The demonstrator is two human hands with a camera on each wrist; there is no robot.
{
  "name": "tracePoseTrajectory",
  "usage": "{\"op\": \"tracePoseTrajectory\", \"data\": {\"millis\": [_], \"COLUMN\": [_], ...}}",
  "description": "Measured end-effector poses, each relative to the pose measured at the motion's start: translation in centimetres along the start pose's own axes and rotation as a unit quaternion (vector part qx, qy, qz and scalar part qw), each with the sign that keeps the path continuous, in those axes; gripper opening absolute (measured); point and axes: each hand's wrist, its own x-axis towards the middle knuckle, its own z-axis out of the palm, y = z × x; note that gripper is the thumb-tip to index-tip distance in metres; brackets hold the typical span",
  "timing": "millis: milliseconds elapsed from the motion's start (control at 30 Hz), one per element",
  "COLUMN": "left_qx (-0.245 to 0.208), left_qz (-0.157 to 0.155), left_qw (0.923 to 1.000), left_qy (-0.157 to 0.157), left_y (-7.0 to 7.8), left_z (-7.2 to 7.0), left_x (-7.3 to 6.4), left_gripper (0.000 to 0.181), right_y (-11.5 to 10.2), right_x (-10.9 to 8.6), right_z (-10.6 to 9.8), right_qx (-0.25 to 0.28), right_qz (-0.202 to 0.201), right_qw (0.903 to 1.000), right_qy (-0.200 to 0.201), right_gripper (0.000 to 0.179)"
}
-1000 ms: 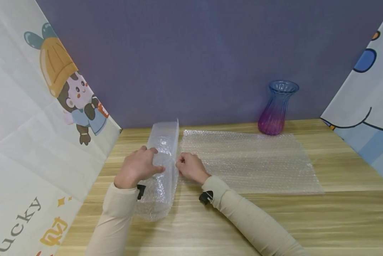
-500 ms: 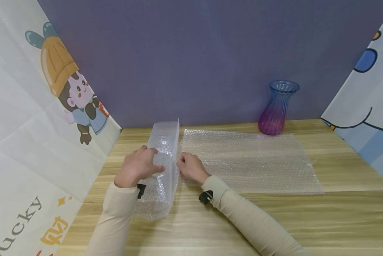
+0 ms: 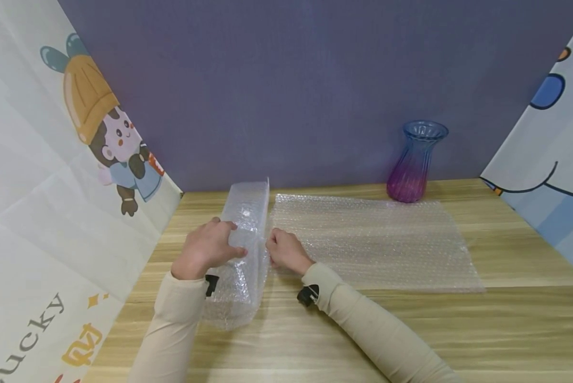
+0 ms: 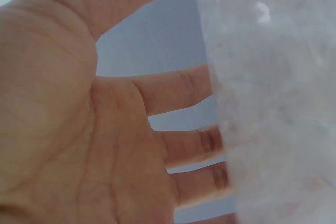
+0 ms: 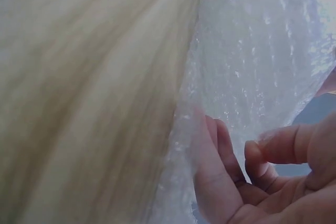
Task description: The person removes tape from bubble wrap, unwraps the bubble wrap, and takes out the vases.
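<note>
We gripped the bubble-wrap bundle with our left hand. Our right hand pinched at its edge.

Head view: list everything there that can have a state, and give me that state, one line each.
Vase: upright, unwrapped.
Flat bubble wrap: spread out on the table.
Folded bubble wrap: doubled over; contents, if any, unclear.
Left hand: fingers spread, resting on the fold.
Right hand: fingers curled, pinching the fold's right edge.

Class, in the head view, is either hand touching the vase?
No, the vase stands near the back wall, apart from the left hand and the right hand.
</note>
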Motion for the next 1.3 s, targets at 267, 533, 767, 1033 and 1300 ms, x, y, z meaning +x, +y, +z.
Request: {"op": "tracePoseTrajectory", "data": {"millis": [267,533,767,1033,1300], "left_qx": [0.01,0.022,0.027,0.032,0.03], "left_qz": [0.008,0.012,0.013,0.017,0.014], "left_qw": [0.9999,0.9997,0.9995,0.9993,0.9994], "left_qy": [0.003,0.009,0.005,0.007,0.001], "left_y": [0.0,0.2,0.2,0.2,0.2], "left_z": [0.0,0.0,0.2,0.2,0.2], "left_x": [-0.2,0.0,0.0,0.1,0.2], "left_gripper": [0.069,0.066,0.066,0.066,0.068], "right_y": [-0.1,-0.7,-0.8,-1.4,-1.5], "right_x": [-0.2,-0.3,0.4,0.9,1.1], "right_z": [-0.1,0.1,0.3,0.2,0.2], "right_qx": [0.003,-0.017,-0.047,-0.143,-0.179], "right_qz": [-0.01,-0.067,-0.084,-0.112,-0.118], "right_qw": [0.9999,0.9962,0.9911,0.9752,0.9671], "right_qy": [0.003,0.052,0.092,0.125,0.137], "right_gripper": [0.013,0.011,0.008,0.008,0.012]}}
